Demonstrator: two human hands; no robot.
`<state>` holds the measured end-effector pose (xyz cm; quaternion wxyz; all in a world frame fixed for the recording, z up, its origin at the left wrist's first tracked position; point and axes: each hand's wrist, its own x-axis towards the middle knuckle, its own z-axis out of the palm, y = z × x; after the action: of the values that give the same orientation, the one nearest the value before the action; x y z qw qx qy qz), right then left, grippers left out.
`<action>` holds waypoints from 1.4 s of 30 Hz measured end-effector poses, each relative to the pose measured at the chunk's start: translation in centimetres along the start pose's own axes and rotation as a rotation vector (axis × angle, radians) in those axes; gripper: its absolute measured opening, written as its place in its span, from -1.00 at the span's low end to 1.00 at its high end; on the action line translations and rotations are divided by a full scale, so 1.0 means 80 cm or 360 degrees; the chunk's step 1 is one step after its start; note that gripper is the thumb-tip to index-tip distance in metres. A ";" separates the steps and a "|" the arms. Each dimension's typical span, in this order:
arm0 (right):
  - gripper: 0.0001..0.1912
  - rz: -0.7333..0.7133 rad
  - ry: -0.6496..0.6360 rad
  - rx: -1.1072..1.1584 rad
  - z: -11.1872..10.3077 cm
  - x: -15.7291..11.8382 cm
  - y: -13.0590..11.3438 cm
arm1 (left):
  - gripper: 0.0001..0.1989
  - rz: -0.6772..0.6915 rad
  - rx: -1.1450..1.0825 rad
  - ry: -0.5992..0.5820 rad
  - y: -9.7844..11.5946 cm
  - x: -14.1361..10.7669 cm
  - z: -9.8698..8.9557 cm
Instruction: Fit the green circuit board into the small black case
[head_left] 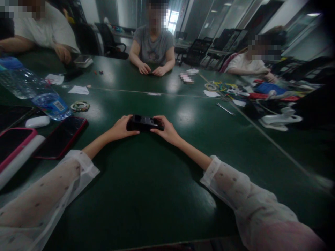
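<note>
Firstly, head view, black device (143, 122): one, held level between the person's two hands at the green table (167, 181); contact with the tabletop cannot be told.
Left hand (120, 129): curled around the device's left end, thumb on the near side, fingers behind.
Right hand (169, 131): likewise curled around the device's right end, thumb on the near side.
Sleeves (230, 181): sheer white, dark-spotted, nearer than the device.
Red-edged phone (62, 137): flat, left of the device.
Ring-shaped item (80, 106): left of the device, slightly beyond it.
Water bottle (52, 103): clear, blue-capped, well left of the device.
Wrench (225, 109): metal, right of the device and beyond it.
Cables (217, 86): tangled, mixed colours, beyond the device, rightward.
Seated person (154, 45): grey shirt, directly beyond the device, both hands at the tabletop.
</note>
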<state>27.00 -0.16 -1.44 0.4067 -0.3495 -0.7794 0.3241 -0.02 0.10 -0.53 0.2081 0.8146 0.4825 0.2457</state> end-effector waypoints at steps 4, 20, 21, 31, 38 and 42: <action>-0.48 -0.0002 0.0015 -0.0016 -0.001 0.000 0.001 | -0.24 0.0019 -0.0048 0.0008 -0.003 0.000 0.001; -0.42 0.0172 0.0660 -0.0256 -0.004 0.000 0.009 | -0.32 0.0128 -0.0129 -0.0021 0.006 -0.004 -0.007; -0.42 0.0201 0.0694 -0.0279 -0.005 0.000 0.012 | -0.31 0.0125 -0.0133 -0.0023 0.006 -0.004 -0.007; -0.47 0.0410 0.0674 -0.0349 -0.007 -0.001 0.033 | -0.32 0.0118 -0.0131 -0.0022 0.002 -0.003 -0.004; -0.44 0.0375 0.0680 -0.0615 -0.007 -0.004 0.028 | -0.33 0.0112 -0.0103 -0.0045 0.006 -0.004 -0.007; -0.33 0.0347 0.0688 -0.0674 -0.007 -0.004 0.031 | -0.34 0.0113 -0.0093 -0.0050 0.007 -0.004 -0.007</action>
<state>28.33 1.07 -3.23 0.4438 -0.5687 -0.6830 0.1145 -0.13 -0.32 0.18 0.2306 0.8286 0.4425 0.2540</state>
